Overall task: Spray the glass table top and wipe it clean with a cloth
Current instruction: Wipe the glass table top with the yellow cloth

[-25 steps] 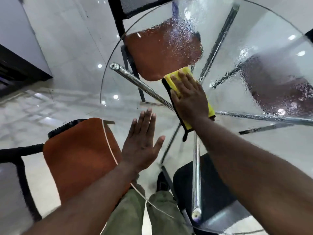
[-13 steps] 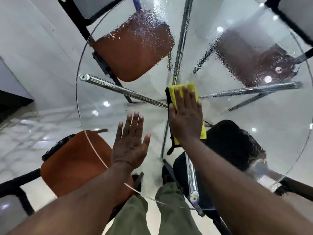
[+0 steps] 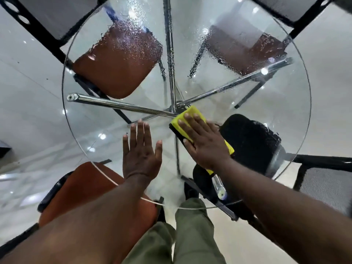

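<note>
The yellow cloth (image 3: 187, 116), dark-edged on its left side, lies flat on the round glass table (image 3: 91, 130) near its centre. The right hand (image 3: 204, 143) presses it down, fingers (image 3: 198, 121) straight and close together. The left hand (image 3: 141, 157) rests flat on the glass beside it, fingers straight. Droplets (image 3: 133, 35) bead the far half. The palm hides most of the cloth. A blue shape (image 3: 109, 13) behind the wet glass may be a bottle.
</note>
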A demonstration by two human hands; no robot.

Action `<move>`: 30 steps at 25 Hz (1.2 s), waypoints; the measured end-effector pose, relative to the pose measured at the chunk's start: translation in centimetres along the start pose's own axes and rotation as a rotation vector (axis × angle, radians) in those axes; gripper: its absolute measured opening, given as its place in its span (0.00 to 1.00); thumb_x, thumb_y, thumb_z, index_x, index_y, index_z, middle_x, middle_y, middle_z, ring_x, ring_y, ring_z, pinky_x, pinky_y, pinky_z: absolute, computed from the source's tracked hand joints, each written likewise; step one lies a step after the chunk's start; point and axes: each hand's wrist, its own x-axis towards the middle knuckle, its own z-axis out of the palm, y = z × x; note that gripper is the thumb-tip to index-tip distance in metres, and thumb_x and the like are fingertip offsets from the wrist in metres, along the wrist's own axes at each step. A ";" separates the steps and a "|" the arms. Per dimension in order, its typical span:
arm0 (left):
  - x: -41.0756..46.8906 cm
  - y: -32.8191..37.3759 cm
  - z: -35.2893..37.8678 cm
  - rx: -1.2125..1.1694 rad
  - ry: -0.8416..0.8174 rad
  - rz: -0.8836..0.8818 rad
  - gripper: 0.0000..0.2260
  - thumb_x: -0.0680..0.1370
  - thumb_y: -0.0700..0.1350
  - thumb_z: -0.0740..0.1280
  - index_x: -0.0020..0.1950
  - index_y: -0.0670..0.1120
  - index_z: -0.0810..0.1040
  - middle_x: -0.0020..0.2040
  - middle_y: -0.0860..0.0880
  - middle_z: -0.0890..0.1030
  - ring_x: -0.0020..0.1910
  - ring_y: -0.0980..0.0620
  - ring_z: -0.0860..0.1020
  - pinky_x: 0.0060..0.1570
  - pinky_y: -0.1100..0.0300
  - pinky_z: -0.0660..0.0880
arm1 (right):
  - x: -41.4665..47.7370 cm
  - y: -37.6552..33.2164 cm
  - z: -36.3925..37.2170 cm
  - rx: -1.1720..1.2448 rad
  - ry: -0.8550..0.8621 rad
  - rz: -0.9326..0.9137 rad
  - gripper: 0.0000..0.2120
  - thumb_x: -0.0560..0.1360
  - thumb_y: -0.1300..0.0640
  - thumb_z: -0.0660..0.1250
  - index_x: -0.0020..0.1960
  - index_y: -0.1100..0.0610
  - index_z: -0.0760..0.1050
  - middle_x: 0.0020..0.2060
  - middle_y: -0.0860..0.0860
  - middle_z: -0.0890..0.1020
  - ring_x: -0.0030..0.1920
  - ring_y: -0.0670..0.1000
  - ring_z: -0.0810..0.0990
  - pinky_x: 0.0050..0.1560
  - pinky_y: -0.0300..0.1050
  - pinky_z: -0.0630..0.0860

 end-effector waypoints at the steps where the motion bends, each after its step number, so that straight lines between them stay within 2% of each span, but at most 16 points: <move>1: 0.0 0.0 0.0 -0.007 0.001 0.001 0.33 0.85 0.61 0.45 0.85 0.47 0.44 0.86 0.50 0.42 0.84 0.50 0.40 0.82 0.43 0.45 | -0.5 1.9 -0.9 -0.029 -0.039 -0.154 0.28 0.85 0.41 0.56 0.85 0.42 0.60 0.86 0.44 0.58 0.86 0.49 0.55 0.84 0.56 0.57; 3: -0.1 0.2 0.4 -0.011 0.024 0.006 0.33 0.85 0.61 0.46 0.85 0.46 0.45 0.86 0.49 0.44 0.84 0.49 0.41 0.82 0.44 0.45 | -0.9 4.4 -1.3 -0.050 -0.042 -0.101 0.28 0.85 0.41 0.55 0.85 0.40 0.61 0.85 0.43 0.59 0.86 0.48 0.56 0.83 0.55 0.59; 6: -0.2 0.0 0.4 -0.010 0.034 0.036 0.33 0.85 0.61 0.48 0.85 0.46 0.45 0.86 0.48 0.44 0.84 0.48 0.43 0.82 0.44 0.44 | -3.4 0.3 -0.1 0.065 0.167 0.583 0.30 0.84 0.43 0.55 0.85 0.43 0.60 0.86 0.46 0.60 0.85 0.53 0.59 0.81 0.61 0.60; 7: -0.3 0.0 0.2 -0.014 0.029 0.035 0.33 0.85 0.61 0.47 0.85 0.46 0.45 0.86 0.48 0.44 0.84 0.48 0.43 0.82 0.44 0.44 | -4.8 -2.0 0.5 0.056 0.193 0.669 0.30 0.84 0.43 0.55 0.85 0.44 0.60 0.86 0.48 0.60 0.85 0.54 0.59 0.81 0.61 0.59; 9: -0.2 0.0 0.0 -0.023 0.031 0.026 0.34 0.84 0.63 0.46 0.85 0.46 0.46 0.86 0.48 0.45 0.84 0.48 0.44 0.82 0.44 0.44 | -8.0 -3.6 0.7 0.009 0.122 0.413 0.30 0.84 0.43 0.56 0.85 0.43 0.60 0.86 0.47 0.60 0.85 0.53 0.58 0.82 0.59 0.58; 12: -0.4 0.3 0.1 -0.037 0.045 0.034 0.34 0.84 0.64 0.45 0.85 0.47 0.47 0.86 0.47 0.47 0.84 0.47 0.45 0.82 0.43 0.44 | -10.3 2.2 -1.8 -0.046 -0.019 -0.067 0.28 0.83 0.43 0.59 0.83 0.41 0.65 0.84 0.44 0.63 0.84 0.51 0.61 0.82 0.55 0.59; 14: -0.8 0.4 0.0 -0.040 0.033 0.042 0.34 0.84 0.63 0.44 0.85 0.47 0.48 0.86 0.47 0.47 0.84 0.48 0.45 0.82 0.44 0.45 | -11.0 5.0 -2.0 -0.011 0.035 0.124 0.28 0.83 0.44 0.60 0.83 0.42 0.65 0.84 0.45 0.63 0.84 0.51 0.61 0.80 0.60 0.64; 16: -1.5 1.6 -0.5 -0.061 0.008 0.097 0.34 0.84 0.63 0.46 0.85 0.46 0.49 0.86 0.46 0.48 0.84 0.48 0.45 0.82 0.44 0.45 | -11.7 2.7 -1.3 0.060 0.166 0.612 0.29 0.84 0.45 0.59 0.84 0.42 0.62 0.85 0.46 0.61 0.85 0.53 0.59 0.79 0.63 0.64; 17: -2.1 2.8 -0.5 -0.067 0.008 0.152 0.33 0.84 0.61 0.47 0.85 0.45 0.51 0.86 0.45 0.49 0.84 0.47 0.46 0.82 0.44 0.45 | -12.1 0.9 -0.6 0.063 0.207 0.738 0.29 0.84 0.45 0.57 0.85 0.42 0.60 0.86 0.46 0.59 0.86 0.54 0.57 0.80 0.63 0.63; 18: -2.8 4.5 -0.4 -0.067 0.024 0.236 0.32 0.85 0.59 0.49 0.85 0.45 0.52 0.85 0.45 0.50 0.84 0.47 0.47 0.82 0.43 0.46 | -12.7 -0.3 -0.2 0.038 0.205 0.744 0.30 0.84 0.44 0.56 0.86 0.43 0.59 0.86 0.47 0.58 0.86 0.54 0.56 0.81 0.62 0.61; 21: -3.9 10.2 0.6 -0.066 0.044 0.483 0.28 0.86 0.53 0.52 0.84 0.44 0.56 0.85 0.45 0.53 0.84 0.47 0.49 0.81 0.42 0.50 | -14.7 3.7 -1.1 -0.025 0.057 0.234 0.29 0.84 0.43 0.59 0.85 0.42 0.61 0.86 0.46 0.59 0.86 0.53 0.58 0.81 0.62 0.63; 23: -4.4 12.6 1.8 -0.079 0.011 0.568 0.28 0.86 0.52 0.54 0.84 0.43 0.57 0.85 0.45 0.54 0.84 0.47 0.50 0.81 0.42 0.52 | -15.2 9.5 -2.4 -0.076 0.008 0.066 0.29 0.83 0.44 0.61 0.84 0.41 0.63 0.85 0.45 0.61 0.85 0.51 0.59 0.80 0.62 0.64; 25: -4.8 13.1 2.8 -0.008 -0.019 0.635 0.29 0.86 0.54 0.55 0.84 0.43 0.56 0.85 0.45 0.53 0.84 0.47 0.50 0.81 0.42 0.53 | -15.8 12.5 -2.8 -0.026 0.100 0.317 0.29 0.83 0.45 0.61 0.83 0.41 0.64 0.85 0.45 0.62 0.85 0.52 0.59 0.79 0.63 0.65; 27: -5.0 13.3 3.2 0.059 -0.043 0.666 0.30 0.85 0.56 0.54 0.84 0.43 0.54 0.85 0.46 0.52 0.84 0.48 0.49 0.81 0.43 0.53 | -16.0 10.6 -2.2 0.023 0.256 0.712 0.28 0.83 0.46 0.61 0.83 0.43 0.65 0.85 0.47 0.63 0.85 0.54 0.60 0.78 0.63 0.65; 28: -5.1 13.5 3.1 0.074 -0.046 0.667 0.31 0.85 0.56 0.54 0.84 0.43 0.54 0.85 0.45 0.53 0.84 0.48 0.49 0.81 0.43 0.53 | -16.1 8.9 -1.7 0.022 0.291 0.802 0.28 0.83 0.45 0.61 0.83 0.43 0.65 0.85 0.47 0.63 0.85 0.55 0.60 0.78 0.63 0.65; 30: -5.0 13.7 2.8 0.100 -0.040 0.672 0.32 0.85 0.57 0.55 0.84 0.42 0.55 0.85 0.44 0.53 0.84 0.47 0.50 0.82 0.43 0.52 | -16.7 6.8 -1.6 0.031 0.223 0.629 0.29 0.84 0.43 0.61 0.84 0.43 0.64 0.85 0.48 0.62 0.85 0.54 0.59 0.80 0.62 0.63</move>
